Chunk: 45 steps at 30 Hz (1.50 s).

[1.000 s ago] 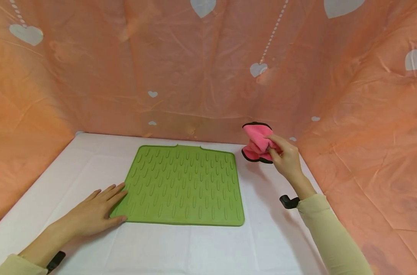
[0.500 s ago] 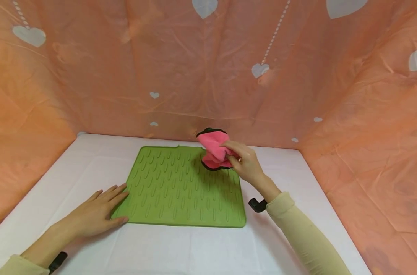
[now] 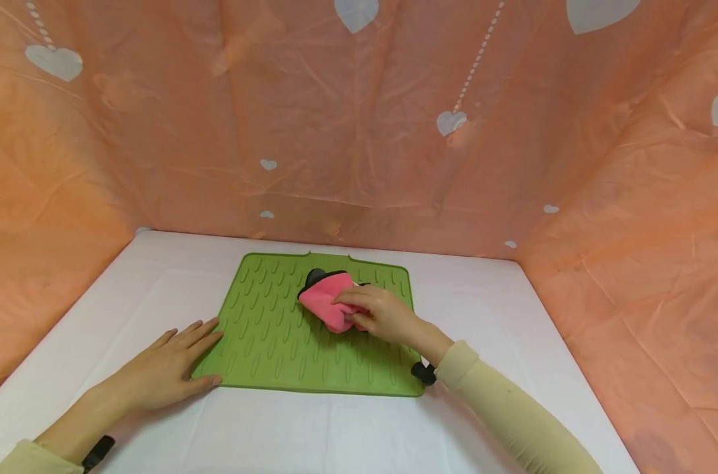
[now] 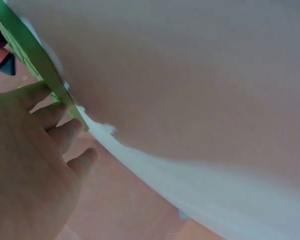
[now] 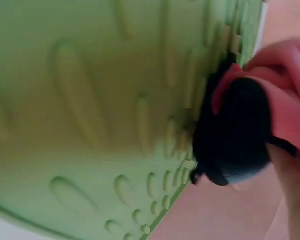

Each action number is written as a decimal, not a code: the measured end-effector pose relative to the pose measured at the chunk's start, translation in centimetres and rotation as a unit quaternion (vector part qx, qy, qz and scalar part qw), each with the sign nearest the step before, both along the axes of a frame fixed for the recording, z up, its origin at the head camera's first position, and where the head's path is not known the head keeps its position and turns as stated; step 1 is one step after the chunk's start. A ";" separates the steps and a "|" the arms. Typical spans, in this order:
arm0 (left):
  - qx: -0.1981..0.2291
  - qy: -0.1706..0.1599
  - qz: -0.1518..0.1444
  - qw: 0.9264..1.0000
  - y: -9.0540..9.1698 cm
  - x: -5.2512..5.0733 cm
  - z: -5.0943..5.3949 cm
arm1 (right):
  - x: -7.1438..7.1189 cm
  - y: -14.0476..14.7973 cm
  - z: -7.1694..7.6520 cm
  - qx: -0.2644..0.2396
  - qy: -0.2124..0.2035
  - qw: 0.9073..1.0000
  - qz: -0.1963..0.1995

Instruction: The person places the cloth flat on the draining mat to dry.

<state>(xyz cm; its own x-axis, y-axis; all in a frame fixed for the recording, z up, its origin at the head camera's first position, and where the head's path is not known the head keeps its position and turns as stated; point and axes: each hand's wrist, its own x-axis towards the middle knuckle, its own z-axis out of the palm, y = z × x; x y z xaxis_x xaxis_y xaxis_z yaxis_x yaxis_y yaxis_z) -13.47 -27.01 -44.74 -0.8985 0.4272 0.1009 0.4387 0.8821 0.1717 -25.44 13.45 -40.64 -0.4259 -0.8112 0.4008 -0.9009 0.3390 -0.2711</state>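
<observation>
A pink cloth (image 3: 326,301) with black edging is pinched between the thumb and fingers of my right hand (image 3: 388,316), bunched up over the middle of a green ridged mat (image 3: 264,316). The right wrist view has the cloth's dark underside (image 5: 240,130) against or very near the mat's raised ridges (image 5: 80,95); contact is hard to tell. My left hand (image 3: 163,365) lies with its fingers spread, fingertips and thumb on the mat's left edge. In the left wrist view that hand (image 4: 35,155) touches the green rim (image 4: 45,65).
A white-covered table (image 3: 264,434) lies under the mat. Orange sheeting (image 3: 359,131) with pale hearts rises along the back and both sides. Each wrist wears a black band (image 3: 98,452).
My right hand has carried the cloth leftward from beyond the mat's right edge, then down onto or just above its middle. The left hand has stayed at the mat's left edge.
</observation>
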 end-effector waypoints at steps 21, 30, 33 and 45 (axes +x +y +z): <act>0.052 0.055 -0.062 0.995 5.0 -4.8 3.5 | 2.0 1.5 0.8 0.078 -0.101 0.991 -0.038; 0.194 0.034 -0.026 0.980 11.2 -9.9 4.9 | 1.0 1.7 0.0 -0.089 -0.115 0.974 -0.172; 0.217 0.024 -0.021 0.976 12.3 -11.1 4.6 | 0.6 1.3 -0.5 -0.094 -0.154 0.961 -0.207; 0.232 -0.026 -0.042 0.972 13.7 -12.1 3.2 | 0.4 0.5 -1.7 -0.030 -0.253 0.937 -0.241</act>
